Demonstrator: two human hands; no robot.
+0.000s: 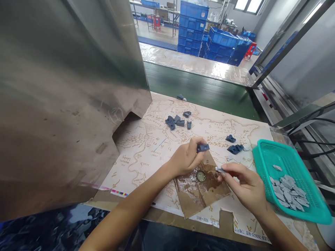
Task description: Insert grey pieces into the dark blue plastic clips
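Head view: left hand gripped a dark blue-grey part between thumb and fingers, over the far edge of a brown cardboard piece. Right hand pinched a small light grey piece in its fingertips, above the right side of the cardboard. A small round cap with a ridged rim sat on the cardboard, between the hands; wet-looking patches lay around it. Cardboard rested on a map-printed sheet covering the counter. Right of the right hand stood a green plastic basket, with a pile of light grey pieces inside. More dark parts lay in a loose group beyond the left hand, others farther right, near the basket, and one at the sheet's far edge beside a green belt surface. Large metal panel filled the left side; stacked blue crates stood at the far side.
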